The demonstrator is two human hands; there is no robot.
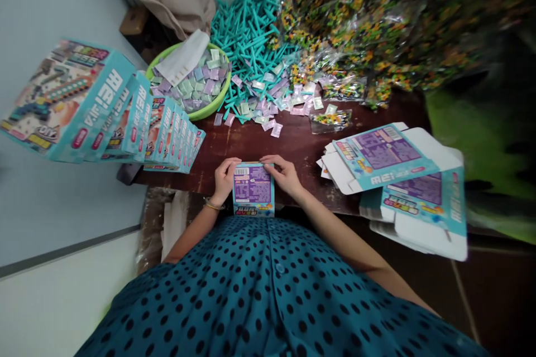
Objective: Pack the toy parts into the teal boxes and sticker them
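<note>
In front of my body lies a small cardboard box [253,192], teal with a purple printed back panel facing up. My left hand [225,177] is closed at its far left corner, fingertips on the end edge. Closed on the far right corner is my right hand [285,174], its fingers along the same edge. The box's far end is partly covered by my fingers, so I cannot tell how its flap sits. Its near edge reaches my dotted shirt.
Boxes [84,106] stand stacked at left, beside a green basin [224,92] of small sachets. Teal sticks [251,28] and bags of coloured pieces [355,28] pile up at the back. Flattened boxes [385,150] lie on the right of the dark table [218,150].
</note>
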